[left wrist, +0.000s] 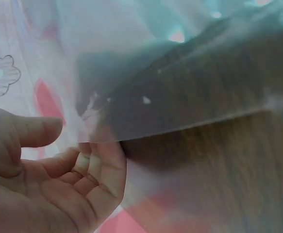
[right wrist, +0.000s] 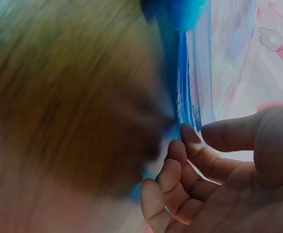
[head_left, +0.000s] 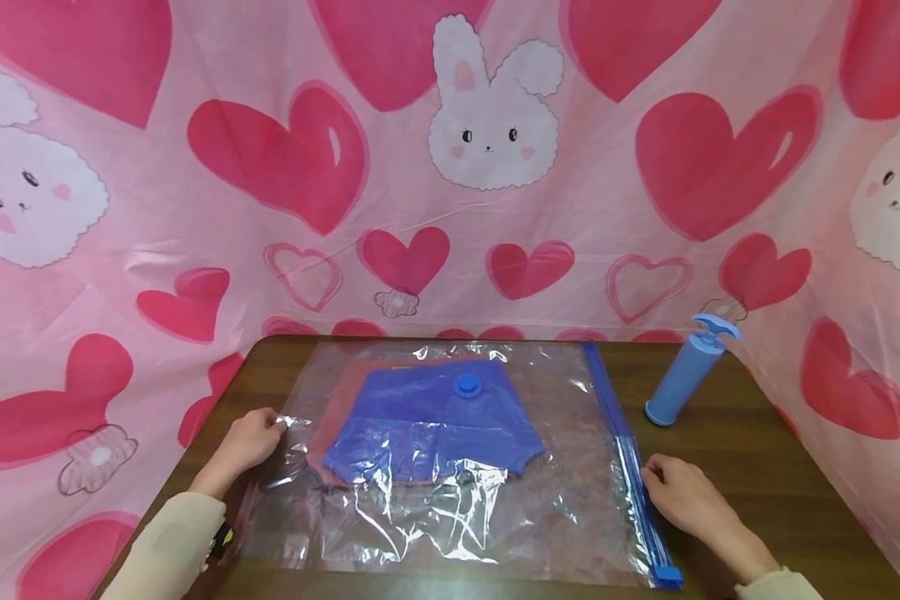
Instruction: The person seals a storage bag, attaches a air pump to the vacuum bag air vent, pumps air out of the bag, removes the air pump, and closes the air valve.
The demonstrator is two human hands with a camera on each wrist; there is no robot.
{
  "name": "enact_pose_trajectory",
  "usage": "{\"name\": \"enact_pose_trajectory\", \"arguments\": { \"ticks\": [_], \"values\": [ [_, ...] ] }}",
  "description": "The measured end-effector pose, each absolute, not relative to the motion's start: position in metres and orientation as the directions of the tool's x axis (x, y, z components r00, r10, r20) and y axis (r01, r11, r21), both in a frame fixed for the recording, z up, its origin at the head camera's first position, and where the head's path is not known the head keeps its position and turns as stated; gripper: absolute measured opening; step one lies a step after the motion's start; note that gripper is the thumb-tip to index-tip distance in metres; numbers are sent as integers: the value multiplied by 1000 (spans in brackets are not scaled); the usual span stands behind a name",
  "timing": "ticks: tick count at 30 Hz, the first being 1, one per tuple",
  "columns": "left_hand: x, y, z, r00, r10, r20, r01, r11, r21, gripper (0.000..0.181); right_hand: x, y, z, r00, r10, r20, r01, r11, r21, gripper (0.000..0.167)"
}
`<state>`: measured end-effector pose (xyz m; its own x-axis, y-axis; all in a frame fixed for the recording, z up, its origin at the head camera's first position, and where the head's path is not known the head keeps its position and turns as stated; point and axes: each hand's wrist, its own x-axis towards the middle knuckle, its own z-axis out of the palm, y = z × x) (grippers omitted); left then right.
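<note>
In our judgement, the step in hand is to hold the clear bag [head_left: 495, 533] flat by its two sides. To do it well, we should draw both sides lightly & evenly, b/c the thin film shows many creases, esp. at the front, nearer to us than the blue cloth [head_left: 420, 408]. Too strong a pull on one side could, we think, turn the bag or shift the blue cloth & the reddish cloth [head_left: 330, 425], which seem to lie inside. It is also better to take the zip strip [head_left: 607, 400] w/ the fingertips only, so it does not bend. The bag lies in the middle of the brown surface [head_left: 735, 433]; the pump [head_left: 682, 379] stands to the right of it, apart.

As for pose, our left hand [head_left: 251, 439] is at the bag's left edge w/ bent fingers. The left wrist view shows film across the fingers but the thumb a little apart, so we can't tell if it really pinches. Our right hand [head_left: 678, 492] pinches the zip strip btw. thumb & forefinger, w/ the other fingers loosely bent. Both forearms point inward from the near side, approx. mirrored.
</note>
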<state>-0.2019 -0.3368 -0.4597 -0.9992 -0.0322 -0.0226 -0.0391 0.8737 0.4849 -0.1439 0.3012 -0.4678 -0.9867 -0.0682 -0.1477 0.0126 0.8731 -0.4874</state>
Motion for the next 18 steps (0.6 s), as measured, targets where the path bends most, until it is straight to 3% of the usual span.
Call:
{"name": "enact_pose_trajectory", "arguments": {
  "ticks": [9,18],
  "values": [
    [-216,-358,-489,-998,-52,43,-24,870,492,18,-146,295,-470,-991,-61,-117,7,859,-511,15],
    [-210,-348,-471,-998,-63,-22,-64,829,556,21,-146,295,-468,-993,-53,-105,8,862,-508,16]
  ]
}}
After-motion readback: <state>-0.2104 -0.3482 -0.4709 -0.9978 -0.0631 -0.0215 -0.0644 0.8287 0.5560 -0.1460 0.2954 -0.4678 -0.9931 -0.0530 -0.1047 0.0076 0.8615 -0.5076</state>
